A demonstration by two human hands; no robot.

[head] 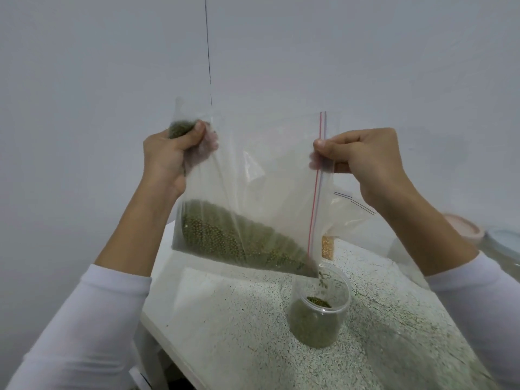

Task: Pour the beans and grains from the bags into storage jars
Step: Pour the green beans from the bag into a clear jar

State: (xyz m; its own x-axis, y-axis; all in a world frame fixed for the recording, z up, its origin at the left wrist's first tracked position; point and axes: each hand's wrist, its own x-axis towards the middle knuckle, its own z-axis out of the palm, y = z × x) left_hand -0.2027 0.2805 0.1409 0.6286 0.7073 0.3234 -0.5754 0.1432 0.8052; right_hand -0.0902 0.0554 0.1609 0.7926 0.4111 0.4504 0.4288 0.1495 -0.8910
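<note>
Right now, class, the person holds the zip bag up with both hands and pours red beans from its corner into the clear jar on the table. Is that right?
Not quite: the beans are green, not red, as the head view shows. The rest holds: the left hand and right hand hold the zip bag up, and beans pour from its corner into the clear jar on the table.
</note>
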